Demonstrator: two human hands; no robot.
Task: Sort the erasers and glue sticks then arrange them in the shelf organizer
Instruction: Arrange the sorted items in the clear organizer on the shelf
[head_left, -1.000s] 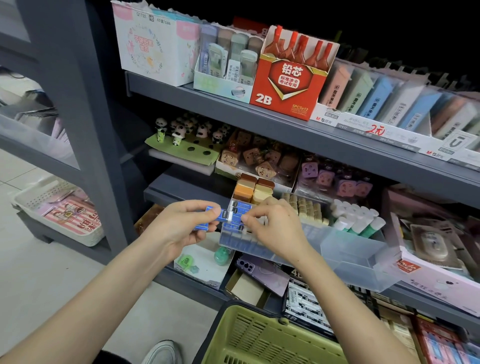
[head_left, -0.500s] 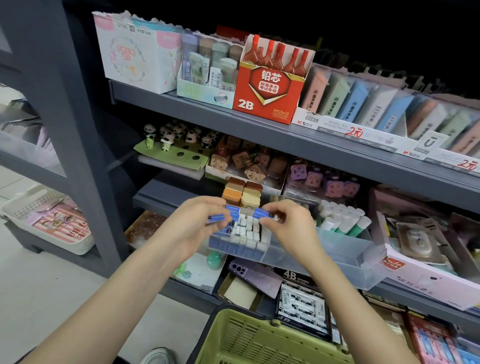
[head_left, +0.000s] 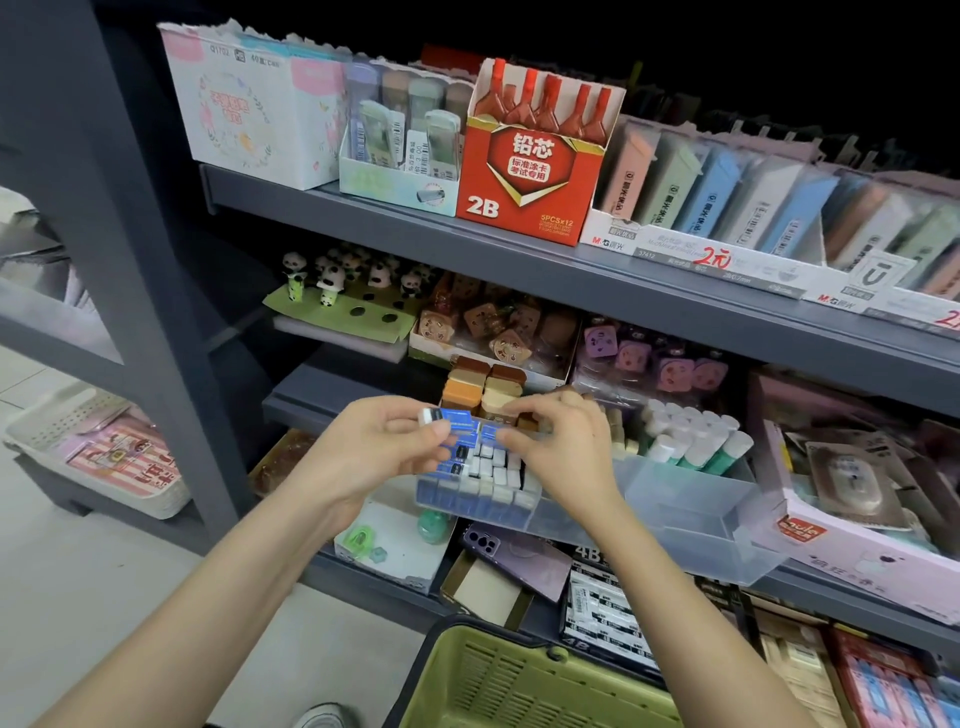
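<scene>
We've got both hands up at the middle shelf, just over the clear organizer (head_left: 696, 525). Our left hand (head_left: 371, 449) has thumb & fingers curled round a small stack of blue-sleeved erasers (head_left: 454, 421) (one white end pokes out on the left). Our right hand (head_left: 563, 441) is curled too, fingertips pinching the blue stack's right end; how many pcs it grips we can't tell. Below the hands, the organizer's left compartment holds a block of standing erasers (head_left: 488, 475), white tips up, w/ blue sleeves showing along the front wall. The glue sticks (head_left: 693, 441), white caps & green bodies, stand packed in a compartment further right. A green basket (head_left: 519, 686) sits below, near the bottom edge, apart from both hands.
</scene>
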